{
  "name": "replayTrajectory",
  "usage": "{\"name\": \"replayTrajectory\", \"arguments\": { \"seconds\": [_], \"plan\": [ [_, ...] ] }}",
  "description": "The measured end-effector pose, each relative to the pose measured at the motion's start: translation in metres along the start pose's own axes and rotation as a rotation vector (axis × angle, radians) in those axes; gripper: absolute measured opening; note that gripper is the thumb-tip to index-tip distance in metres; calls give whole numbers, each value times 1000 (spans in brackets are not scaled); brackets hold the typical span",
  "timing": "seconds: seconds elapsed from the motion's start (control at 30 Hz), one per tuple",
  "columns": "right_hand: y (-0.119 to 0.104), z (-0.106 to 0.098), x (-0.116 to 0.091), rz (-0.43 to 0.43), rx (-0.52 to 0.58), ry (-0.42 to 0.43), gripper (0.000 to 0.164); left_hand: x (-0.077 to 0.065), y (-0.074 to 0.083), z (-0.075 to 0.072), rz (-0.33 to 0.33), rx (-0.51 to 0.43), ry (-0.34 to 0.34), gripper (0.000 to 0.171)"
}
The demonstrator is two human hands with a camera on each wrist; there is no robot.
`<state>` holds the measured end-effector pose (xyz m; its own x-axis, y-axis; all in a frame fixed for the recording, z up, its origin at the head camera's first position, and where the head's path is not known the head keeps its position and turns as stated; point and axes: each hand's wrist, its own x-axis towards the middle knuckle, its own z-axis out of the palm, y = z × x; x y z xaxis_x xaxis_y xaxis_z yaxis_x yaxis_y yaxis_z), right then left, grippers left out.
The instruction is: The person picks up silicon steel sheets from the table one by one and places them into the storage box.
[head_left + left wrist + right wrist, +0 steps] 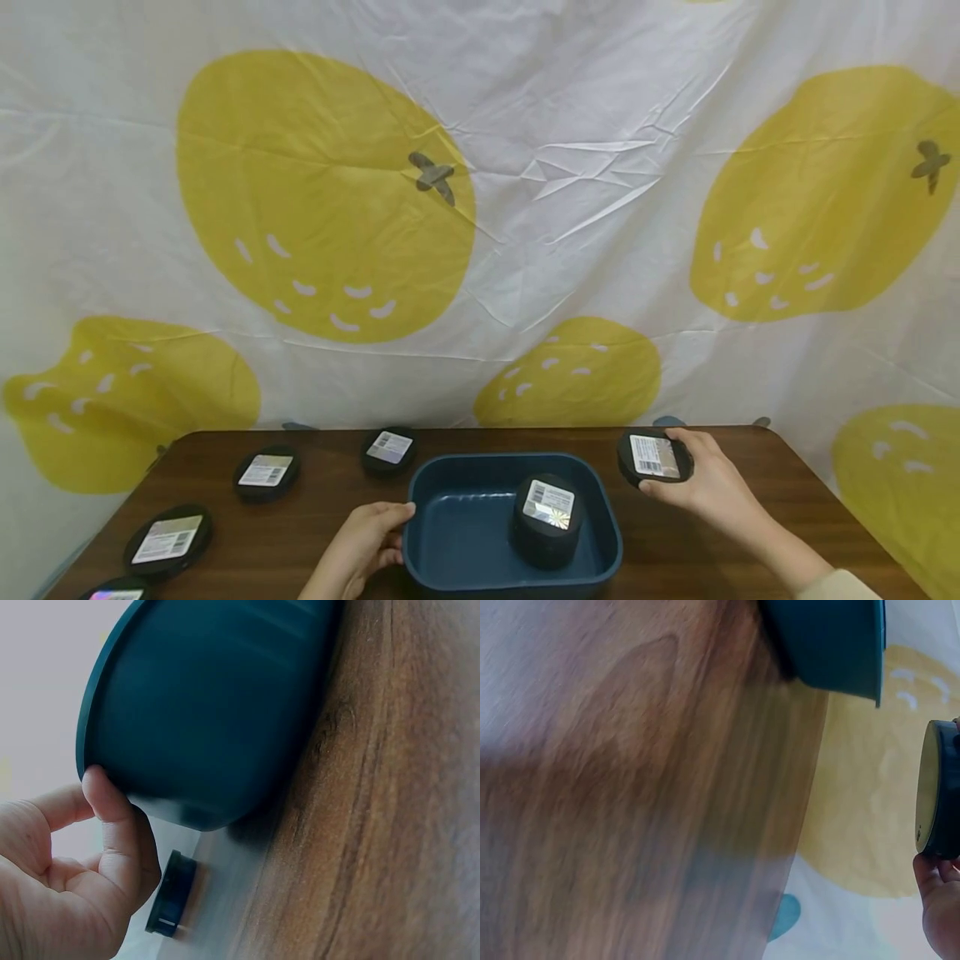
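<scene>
A dark blue rectangular plastic tub (465,542) stands on the table at the front. My left hand (363,542) pinches its left rim between thumb and fingers, also seen in the left wrist view, where the tub wall (195,705) fills the upper part. Inside the tub, on its right side, sits a black round container (547,533) with a white barcode label on top; it looks taller than the others. Right of the tub my right hand (708,483) grips another black round container (655,457) by its edge. In the right wrist view this container (939,787) is off the table, its pale underside showing.
Several black round labelled containers lie on the brown wooden table (300,533): one behind the tub's left corner (388,451), others curving toward the front left, such as a container (266,473) and a nearer container (168,542). A lemon-print cloth (570,275) hangs along the table's back edge.
</scene>
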<state>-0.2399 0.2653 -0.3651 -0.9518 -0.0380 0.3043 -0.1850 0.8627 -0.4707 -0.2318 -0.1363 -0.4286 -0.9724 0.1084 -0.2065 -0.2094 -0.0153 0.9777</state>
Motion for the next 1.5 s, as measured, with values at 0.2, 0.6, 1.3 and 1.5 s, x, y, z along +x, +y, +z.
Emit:
{"name": "replayTrajectory", "arguments": {
  "seconds": [0.2,0.6,1.3,1.5],
  "plan": [
    [-13,2,4,-52,9,29,84,0,0,-1,2,1,3,34],
    [-42,9,7,-86,70,-2,84,0,0,-2,2,2,-9,32],
    [-74,37,9,-106,169,-67,79,2,-1,-1,9,-27,-30,27],
    [-77,45,7,-96,185,-96,79,3,-2,0,12,-15,-26,27]
  ]
}}
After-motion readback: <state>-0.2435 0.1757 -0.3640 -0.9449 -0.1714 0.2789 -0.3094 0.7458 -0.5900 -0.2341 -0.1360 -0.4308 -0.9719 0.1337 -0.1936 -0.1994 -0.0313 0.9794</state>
